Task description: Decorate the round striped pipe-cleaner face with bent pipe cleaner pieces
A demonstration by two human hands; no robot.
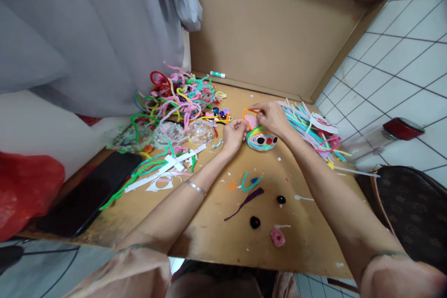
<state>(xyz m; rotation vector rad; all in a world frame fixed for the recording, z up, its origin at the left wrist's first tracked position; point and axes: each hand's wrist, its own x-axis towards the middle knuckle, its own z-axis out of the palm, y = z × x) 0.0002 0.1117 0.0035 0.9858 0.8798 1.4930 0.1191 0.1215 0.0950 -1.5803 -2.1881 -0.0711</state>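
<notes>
A clear rounded craft piece (261, 143) sits on the table, with black eyes, a red nose and coloured pipe cleaner strips on it. Behind its top left stands a pink ear-shaped part (251, 121), and an orange pipe cleaner (246, 112) curves around it. My left hand (234, 136) is closed in a pinch at the lower left end of the orange pipe cleaner. From above right, my right hand (271, 116) pinches the same pipe cleaner near its top. The exact fingertip contact is small and partly hidden.
Tangled pipe cleaners (181, 98) and clear plastic pieces (200, 131) lie left; straight pipe cleaners (303, 125) lie right. A phone (94, 193), glue stick (218, 74), glass bottle (372, 142) and brown bag (415, 214) surround the work. Black pieces (255, 222) and a pink ring (277, 237) lie in front.
</notes>
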